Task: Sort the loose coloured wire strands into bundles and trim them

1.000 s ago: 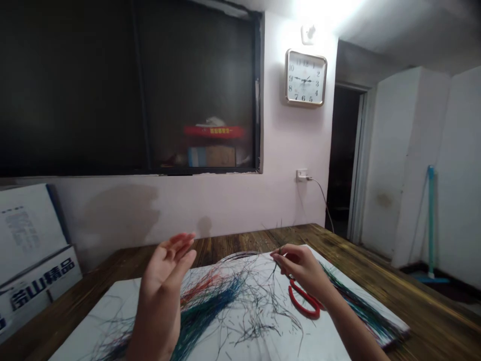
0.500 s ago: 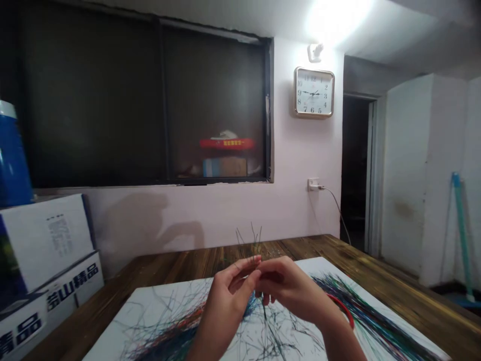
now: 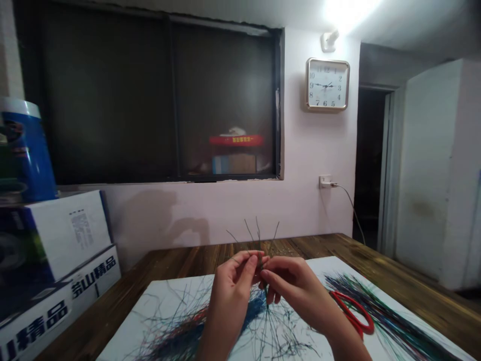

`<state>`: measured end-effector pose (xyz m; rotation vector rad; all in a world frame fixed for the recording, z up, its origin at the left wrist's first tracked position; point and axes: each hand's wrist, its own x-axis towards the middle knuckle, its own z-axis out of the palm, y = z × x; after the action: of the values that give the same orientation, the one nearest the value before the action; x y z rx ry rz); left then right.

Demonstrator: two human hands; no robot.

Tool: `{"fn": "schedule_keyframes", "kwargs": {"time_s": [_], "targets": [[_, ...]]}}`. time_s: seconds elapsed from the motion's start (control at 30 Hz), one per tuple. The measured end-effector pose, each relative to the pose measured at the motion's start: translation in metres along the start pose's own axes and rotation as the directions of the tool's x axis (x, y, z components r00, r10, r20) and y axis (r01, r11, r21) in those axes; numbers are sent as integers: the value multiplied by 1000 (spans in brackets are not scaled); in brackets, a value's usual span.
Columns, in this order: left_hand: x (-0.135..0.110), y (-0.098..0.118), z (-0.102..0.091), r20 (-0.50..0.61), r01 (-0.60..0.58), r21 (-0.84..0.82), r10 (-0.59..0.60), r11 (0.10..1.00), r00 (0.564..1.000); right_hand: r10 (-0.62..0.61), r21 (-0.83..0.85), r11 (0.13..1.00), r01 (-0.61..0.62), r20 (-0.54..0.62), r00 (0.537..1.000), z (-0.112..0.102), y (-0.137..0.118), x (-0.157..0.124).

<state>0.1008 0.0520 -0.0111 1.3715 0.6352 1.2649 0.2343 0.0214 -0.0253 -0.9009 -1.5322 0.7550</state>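
Observation:
Several thin dark-green wires (image 3: 267, 305) stand upright between my hands, fanning out above the fingers and spreading again below them. My left hand (image 3: 233, 288) is closed, pinching the wires between thumb and fingers. Right beside it, my right hand (image 3: 295, 282) also pinches the bundle, a little lower. Both hands are over a white sheet (image 3: 326, 264) on the table. Blue and reddish loose wires (image 3: 180, 337) lie behind my left forearm. Red-handled scissors (image 3: 369, 327) lie by my right forearm, their blades hidden. A long bundle of dark and green wires (image 3: 398, 317) lies farther right.
The wooden table (image 3: 180, 258) reaches the pink wall. At left, white boxes (image 3: 69, 240) carry a blue container (image 3: 32, 150). A square clock (image 3: 327, 84) hangs over a socket (image 3: 325, 181) with a plugged-in cable (image 3: 353, 208). A dark window (image 3: 225, 90) fills the upper wall.
The view has shifted, so the room sits farther right and more of the scissors shows. The wire tips above my fingers are spread wider; both hands still hold the bundle.

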Motion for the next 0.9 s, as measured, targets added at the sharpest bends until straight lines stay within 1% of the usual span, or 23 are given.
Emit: {"fn": "schedule_keyframes", "kwargs": {"time_s": [0.07,0.13,0.23,0.27,0.33,0.4,0.47,0.6,0.7,0.8,0.9], "targets": [[0,0,0,-15,23,-10,-23,1000,1000,8,-5,1000,-8,-21,1000,-1,-1,-1],[-1,0,0,-23,47,-2,-47,999,999,15,-1,1000,-15,-67,998,-3,-1,-1],[-3,1,2,-15,55,54,-55,997,998,24,54,998,-16,-144,989,-4,-1,0],[-3,1,3,5,54,82,-54,995,999,25,83,996,-11,-164,986,-5,-1,1],[-3,3,3,91,63,143,-76,988,993,21,136,991,7,-205,979,-6,-1,2],[-3,4,3,192,76,184,-111,980,975,18,169,985,23,-239,971,-7,-2,2],[-3,5,2,253,94,218,-150,971,956,22,185,982,29,-271,962,-8,-4,2],[-2,5,0,267,144,242,-208,959,941,29,192,981,33,-312,950,-10,-7,-1],[-2,3,1,294,141,205,-199,968,935,22,190,981,46,-338,941,-11,-7,-1],[-2,-2,4,319,134,199,-194,971,928,25,226,972,63,-365,931,-12,-7,-1],[-1,-6,6,300,129,175,-178,976,937,48,246,969,37,-330,943,-15,-7,-3]]}}
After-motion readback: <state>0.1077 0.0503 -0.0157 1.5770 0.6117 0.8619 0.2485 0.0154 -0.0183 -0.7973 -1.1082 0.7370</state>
